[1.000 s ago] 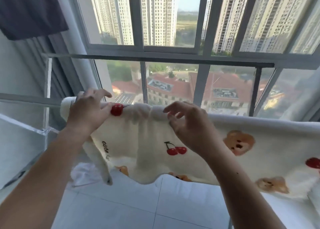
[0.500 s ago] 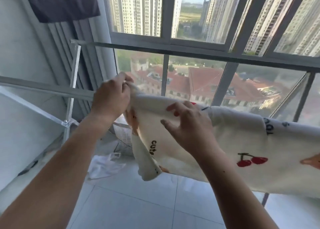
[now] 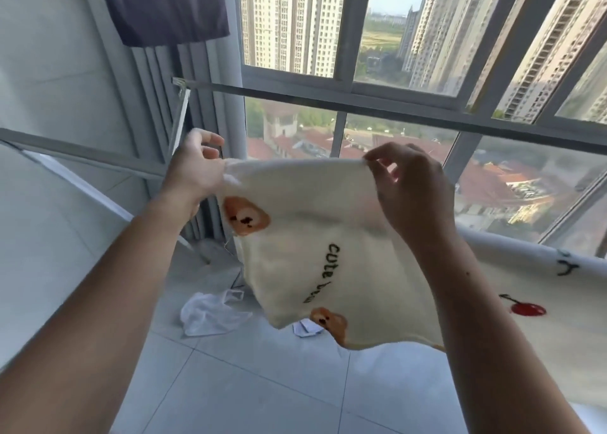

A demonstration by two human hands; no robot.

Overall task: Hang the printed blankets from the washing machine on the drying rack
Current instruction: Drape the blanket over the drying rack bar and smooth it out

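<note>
A cream printed blanket [image 3: 315, 236] with bears, cherries and the words "cute bear" hangs in front of me, its right part draped over a drying rack bar. My left hand [image 3: 193, 167] pinches the blanket's top left corner. My right hand [image 3: 410, 187] pinches the top edge further right, so the left end is held up stretched between both hands. A grey rack rail [image 3: 82, 152] runs to the left, partly hidden behind my left hand.
A second rail [image 3: 328, 100] crosses in front of the big window [image 3: 348, 39]. A dark cloth [image 3: 164, 6] hangs top left. A crumpled plastic bag [image 3: 210, 315] and paper scraps lie on the tiled floor. A white wall stands at left.
Both hands have lifted the blanket's left end off the rail and spread it flat between them. The view has swung left and up; the bear print now faces me.
</note>
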